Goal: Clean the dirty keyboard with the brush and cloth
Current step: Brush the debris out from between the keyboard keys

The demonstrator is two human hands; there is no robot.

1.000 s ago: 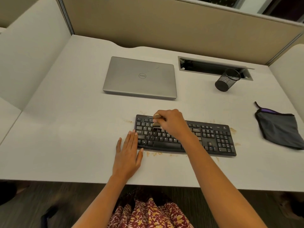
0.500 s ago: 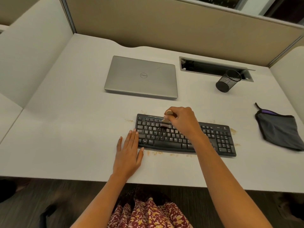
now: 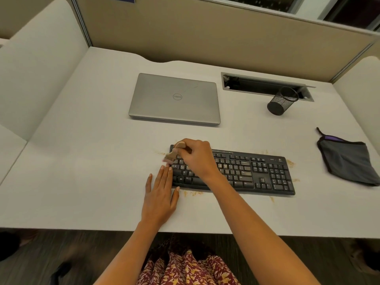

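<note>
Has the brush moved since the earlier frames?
Yes. The brush in the right hand swept left, reaching the keyboard's left end.

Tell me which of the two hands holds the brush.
The right hand grips the brush over the keyboard's left end; the left hand lies flat on the desk, holding nothing.

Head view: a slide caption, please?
Right hand holds a brush at the left end of the keyboard; left hand lies flat beside it.
</note>
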